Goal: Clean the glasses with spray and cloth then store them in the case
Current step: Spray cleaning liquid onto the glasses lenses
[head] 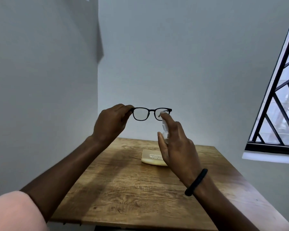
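Observation:
Black-framed glasses are held up in the air in front of the wall, above the far end of the table. My left hand pinches the frame at its left corner. My right hand is wrapped around a small white spray bottle, index finger on its top, with the nozzle close to the right lens. A pale yellow case with a folded cloth on top lies on the wooden table, partly hidden behind my right hand.
The small table stands in a corner between two white walls. A window with black bars is on the right. A black band sits on my right wrist.

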`<state>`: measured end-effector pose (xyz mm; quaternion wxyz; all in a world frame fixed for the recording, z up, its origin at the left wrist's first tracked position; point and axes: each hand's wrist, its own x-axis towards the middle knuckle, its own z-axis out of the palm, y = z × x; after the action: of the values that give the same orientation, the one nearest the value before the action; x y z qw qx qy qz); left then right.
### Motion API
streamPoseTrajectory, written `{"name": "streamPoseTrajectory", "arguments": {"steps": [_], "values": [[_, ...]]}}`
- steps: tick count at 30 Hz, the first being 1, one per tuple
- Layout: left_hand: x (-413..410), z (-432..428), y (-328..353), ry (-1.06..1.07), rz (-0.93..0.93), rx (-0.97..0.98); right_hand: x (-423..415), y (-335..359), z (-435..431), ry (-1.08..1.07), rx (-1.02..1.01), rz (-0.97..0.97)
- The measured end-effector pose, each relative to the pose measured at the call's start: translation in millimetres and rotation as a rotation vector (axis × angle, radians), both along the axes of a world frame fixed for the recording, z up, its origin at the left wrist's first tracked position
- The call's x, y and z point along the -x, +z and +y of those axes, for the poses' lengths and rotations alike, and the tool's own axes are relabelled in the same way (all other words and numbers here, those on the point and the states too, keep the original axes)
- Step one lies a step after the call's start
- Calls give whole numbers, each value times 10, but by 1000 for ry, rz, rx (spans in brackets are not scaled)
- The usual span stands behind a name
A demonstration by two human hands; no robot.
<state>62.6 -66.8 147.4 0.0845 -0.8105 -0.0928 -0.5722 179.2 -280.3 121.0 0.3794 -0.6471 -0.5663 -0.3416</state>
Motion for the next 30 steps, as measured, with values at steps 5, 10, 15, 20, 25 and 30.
{"name": "streamPoseTrajectory", "arguments": {"steps": [5, 10, 15, 20, 25, 30], "values": [[-108, -58, 13, -26, 9, -19, -191, -52, -137, -60, -44, 69], [-234, -138, 6, -34, 17, 7, -350, -22, -246, -91, -57, 100], [-352, -186, 26, -51, 22, -13, -419, -44, -336, -88, -67, 71], [-407, -227, 24, -68, 20, -14, -418, -48, -367, -97, -78, 72], [-394, -237, 29, -70, 18, -9, -461, -40, -376, -96, -81, 74], [-365, -245, 17, -68, 19, 1, -455, -128, -329, -85, -23, 49]]}}
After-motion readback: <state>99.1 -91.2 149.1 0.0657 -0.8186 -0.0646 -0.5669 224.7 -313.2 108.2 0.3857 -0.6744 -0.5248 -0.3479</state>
